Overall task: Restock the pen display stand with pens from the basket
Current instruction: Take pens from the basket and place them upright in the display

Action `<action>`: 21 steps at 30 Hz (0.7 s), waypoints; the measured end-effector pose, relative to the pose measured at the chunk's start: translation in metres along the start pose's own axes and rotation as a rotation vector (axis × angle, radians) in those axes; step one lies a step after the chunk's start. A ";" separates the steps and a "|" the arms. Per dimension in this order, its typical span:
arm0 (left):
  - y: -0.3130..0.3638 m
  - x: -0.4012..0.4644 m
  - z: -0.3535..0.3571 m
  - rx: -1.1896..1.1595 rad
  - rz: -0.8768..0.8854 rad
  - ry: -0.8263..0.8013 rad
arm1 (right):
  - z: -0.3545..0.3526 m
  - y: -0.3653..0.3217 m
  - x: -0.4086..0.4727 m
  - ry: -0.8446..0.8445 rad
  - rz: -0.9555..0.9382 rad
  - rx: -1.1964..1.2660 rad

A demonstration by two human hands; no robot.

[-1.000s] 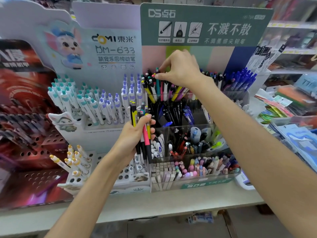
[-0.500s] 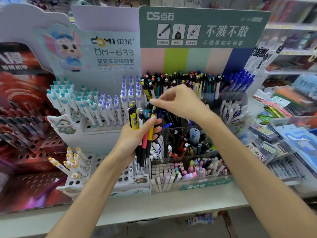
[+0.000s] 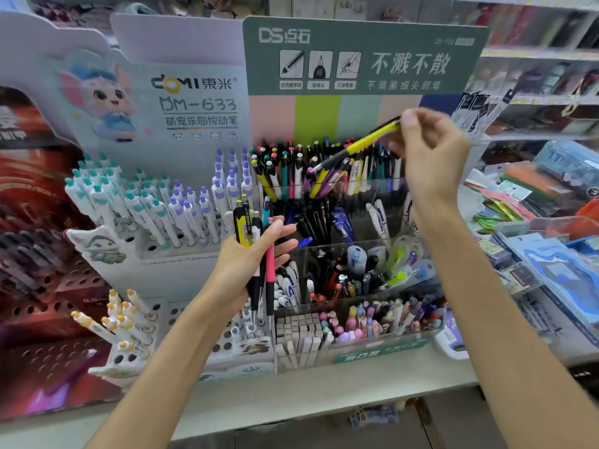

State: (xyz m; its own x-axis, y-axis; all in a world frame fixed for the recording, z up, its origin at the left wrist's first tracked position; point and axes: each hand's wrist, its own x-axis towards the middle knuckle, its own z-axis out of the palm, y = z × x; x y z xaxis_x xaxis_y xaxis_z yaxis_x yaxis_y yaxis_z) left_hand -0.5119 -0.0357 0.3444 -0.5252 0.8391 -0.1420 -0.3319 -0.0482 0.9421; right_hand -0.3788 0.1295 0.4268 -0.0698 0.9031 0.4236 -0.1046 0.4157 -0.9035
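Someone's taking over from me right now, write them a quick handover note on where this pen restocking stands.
Right hand pinches a yellow pen at its top end, tilted above the top tier of the clear stand, not yet seated.
Left hand grips a bundle of pens upright in front of the stand.
Done: top tier already holds many pens.
Left: seat the yellow pen, then the bundle. No basket in view.

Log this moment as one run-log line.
right hand: pinches yellow pen over top tier | left hand: holds pen bundle
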 end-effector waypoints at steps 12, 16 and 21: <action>0.003 0.004 0.008 -0.004 -0.033 -0.007 | 0.047 0.003 0.038 -0.444 -0.312 -0.567; 0.003 0.005 0.010 -0.005 -0.040 -0.016 | 0.052 0.011 0.037 -0.510 -0.228 -0.758; 0.001 0.008 0.014 0.006 -0.045 -0.028 | 0.055 0.006 0.036 -0.689 -0.166 -0.917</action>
State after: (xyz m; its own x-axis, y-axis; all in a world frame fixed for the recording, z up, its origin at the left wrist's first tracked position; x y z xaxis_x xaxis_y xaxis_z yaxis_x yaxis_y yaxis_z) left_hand -0.5058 -0.0214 0.3482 -0.4878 0.8551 -0.1757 -0.3501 -0.0073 0.9367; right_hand -0.4362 0.1587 0.4397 -0.6781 0.6972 0.2325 0.5758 0.7005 -0.4216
